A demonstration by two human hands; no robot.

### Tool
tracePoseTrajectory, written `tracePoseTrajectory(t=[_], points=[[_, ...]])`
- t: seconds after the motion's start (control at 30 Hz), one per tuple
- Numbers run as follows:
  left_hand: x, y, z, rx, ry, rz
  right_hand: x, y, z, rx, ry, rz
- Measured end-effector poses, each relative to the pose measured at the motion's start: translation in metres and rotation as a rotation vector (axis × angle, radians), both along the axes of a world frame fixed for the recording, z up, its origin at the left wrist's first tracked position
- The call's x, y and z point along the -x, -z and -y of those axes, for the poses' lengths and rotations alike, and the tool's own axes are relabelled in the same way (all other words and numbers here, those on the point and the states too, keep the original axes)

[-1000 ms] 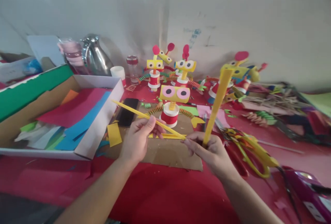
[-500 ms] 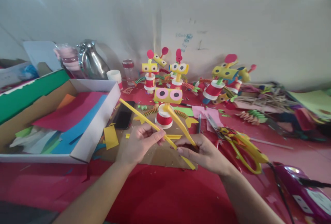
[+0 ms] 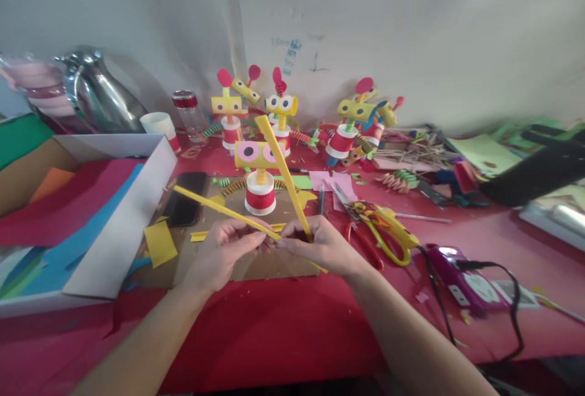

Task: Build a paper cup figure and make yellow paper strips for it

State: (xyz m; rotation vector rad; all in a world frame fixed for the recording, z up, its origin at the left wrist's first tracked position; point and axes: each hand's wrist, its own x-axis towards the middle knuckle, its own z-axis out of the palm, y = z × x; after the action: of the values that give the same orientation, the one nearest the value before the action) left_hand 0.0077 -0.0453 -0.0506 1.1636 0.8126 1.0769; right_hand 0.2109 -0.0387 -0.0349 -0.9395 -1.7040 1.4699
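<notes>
My left hand point(image 3: 223, 250) pinches a long thin yellow paper strip point(image 3: 214, 205), which slants from upper left down to my right fingertips. My right hand point(image 3: 315, 242) is closed on the wider yellow strip point(image 3: 284, 173), which stands up to the left, and its fingertips meet the lower end of the thin strip. Both hands are over the brown cardboard point(image 3: 269, 267), nearly touching each other. Just behind them stands a paper-cup figure point(image 3: 260, 195) with a yellow tube head and pink eyes, partly covered by the wider strip. Another yellow strip point(image 3: 199, 237) lies on the cardboard.
A white box point(image 3: 119, 225) of coloured paper stands at left, beside a phone point(image 3: 185, 200). Several cup figures point(image 3: 342, 140) line the back. To the right lie yellow scissors point(image 3: 388, 231), red-handled pliers point(image 3: 363, 247) and a purple device point(image 3: 468, 280) with a black cable.
The view has shifted right. The wider strip in my right hand has swung upward and now leans to the left. My hands have come closer together.
</notes>
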Motion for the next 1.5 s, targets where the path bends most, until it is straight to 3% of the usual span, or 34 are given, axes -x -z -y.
tracePoseTrajectory(t=[0.3, 0.73, 0.83, 0.97, 1.03, 1.17, 1.33, 1.5], points=[[-0.005, 0.003, 0.000, -0.017, -0.069, -0.034, 0.001, -0.001, 0.000, -0.028, -0.067, -0.077], [-0.006, 0.000, 0.003, -0.014, -0.144, -0.012, 0.001, 0.003, 0.000, -0.012, -0.041, -0.039], [-0.002, 0.002, 0.001, -0.099, -0.236, -0.076, -0.001, 0.003, -0.001, -0.019, -0.018, -0.010], [0.002, -0.002, -0.003, -0.201, -0.469, 0.039, -0.003, 0.001, -0.002, -0.014, 0.022, 0.008], [0.000, -0.007, -0.003, -0.221, -0.427, 0.043, -0.003, 0.000, -0.002, -0.021, 0.049, -0.019], [-0.006, -0.012, 0.002, -0.194, -0.172, -0.213, 0.000, -0.001, -0.001, -0.067, 0.035, -0.056], [-0.006, -0.006, 0.006, -0.250, -0.312, -0.120, 0.002, -0.001, 0.000, -0.079, 0.037, -0.068], [-0.010, -0.010, 0.007, -0.199, -0.186, -0.159, 0.004, 0.000, 0.001, -0.107, 0.068, -0.088]])
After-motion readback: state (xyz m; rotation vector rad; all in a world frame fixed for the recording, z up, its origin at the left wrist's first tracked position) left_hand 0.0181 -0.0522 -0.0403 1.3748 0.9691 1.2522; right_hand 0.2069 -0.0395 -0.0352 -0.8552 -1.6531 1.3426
